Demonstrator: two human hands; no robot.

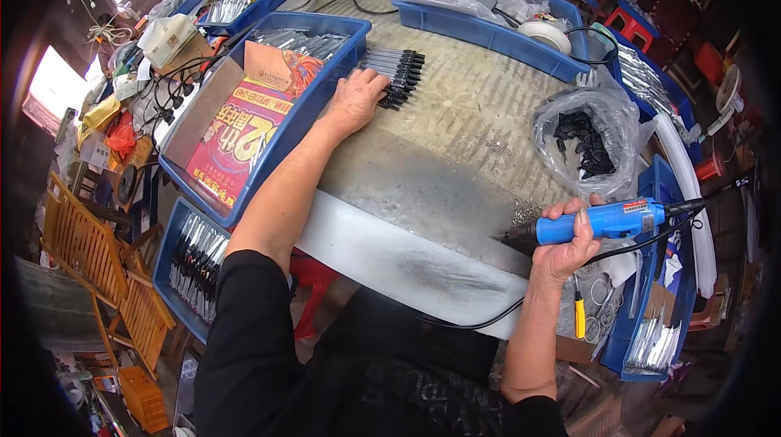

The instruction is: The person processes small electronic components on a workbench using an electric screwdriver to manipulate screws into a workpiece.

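My left hand [356,100] reaches across the table to a row of slim silver rods with black ends [394,71]. Its fingers curl over the near side of the row; whether one rod is pinched under them is hidden. In my right hand [567,243] is a blue electric screwdriver [600,222], held sideways with its dark tip pointing left. A cable trails from its right end. Just left of and above the tip, small metal screws [525,211] lie in a loose heap on the worn tabletop [464,144].
Left of my arm stands a blue tray [268,168] with cardboard and metal parts; a lower tray [191,270] holds more rods. A clear bag [590,140] with black pieces sits right. Another blue tray [488,38] lies far back. A yellow-handled tool [579,316] is near my right wrist.
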